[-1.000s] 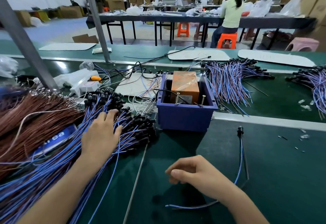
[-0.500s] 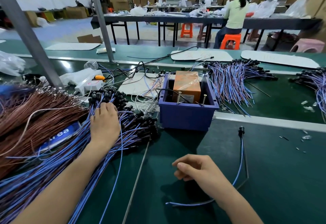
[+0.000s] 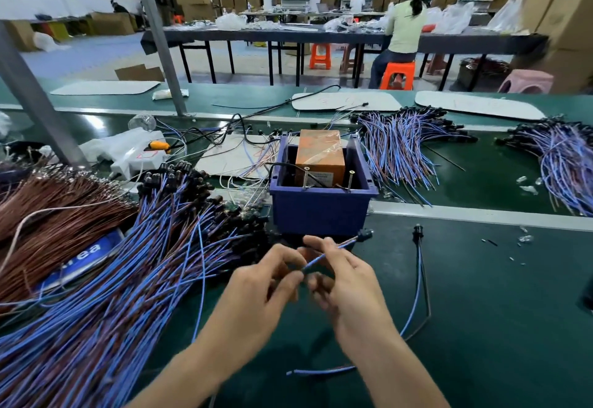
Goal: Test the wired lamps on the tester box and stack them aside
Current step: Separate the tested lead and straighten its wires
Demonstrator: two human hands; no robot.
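Both hands meet in front of the blue tester box (image 3: 319, 212), which holds an orange block and two upright screws. My left hand (image 3: 263, 282) and my right hand (image 3: 348, 282) pinch one wired lamp (image 3: 333, 248); its blue wire runs up and right to a black lamp head just under the box. A big pile of blue-wired lamps (image 3: 154, 247) spreads at my left. One more wired lamp (image 3: 418, 266) lies on the green mat at my right.
Brown wires (image 3: 54, 218) lie at far left. Two heaps of blue-wired lamps (image 3: 404, 147) (image 3: 564, 160) sit behind the box on the right. A slanted metal post (image 3: 32, 99), a white power strip (image 3: 141, 157) and loose cables stand behind the pile.
My left hand left the pile with one lamp and came to the middle. My right hand rose off the mat and took the same wire.
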